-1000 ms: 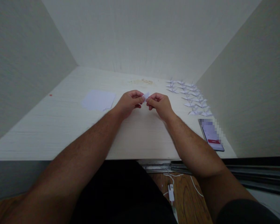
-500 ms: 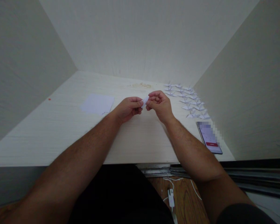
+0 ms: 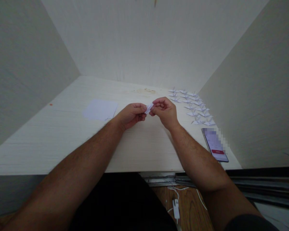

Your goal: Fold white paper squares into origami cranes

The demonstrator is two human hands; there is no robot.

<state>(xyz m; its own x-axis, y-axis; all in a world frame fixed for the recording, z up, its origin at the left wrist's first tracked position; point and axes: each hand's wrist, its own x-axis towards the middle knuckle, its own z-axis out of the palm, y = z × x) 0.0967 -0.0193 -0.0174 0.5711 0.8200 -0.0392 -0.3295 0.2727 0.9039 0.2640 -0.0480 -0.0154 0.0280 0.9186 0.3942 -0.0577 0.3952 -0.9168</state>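
A small folded piece of white paper (image 3: pixel 148 108) is held above the middle of the table, between my two hands. My left hand (image 3: pixel 133 115) pinches its left end between thumb and fingers. On the other end, my right hand (image 3: pixel 165 110) grips with thumb and forefinger, the remaining fingers curled. Parts of the folded paper are covered by my fingertips, so its full shape cannot be made out. Several white origami cranes (image 3: pixel 194 106) stand in rows to the right of my right hand. To the left lies a stack of white paper sheets (image 3: pixel 100 109).
A phone (image 3: pixel 214 144) with its screen lit lies near the right front edge of the white table (image 3: pixel 144 150). Walls enclose the table at the back and both sides. Below, a white power strip (image 3: pixel 176 208) and cables rest on the wooden floor.
The view has tilted up slightly, so everything sits a little lower. The folded paper has turned a little in my fingers, showing more of its folds. Both hands keep their hold.
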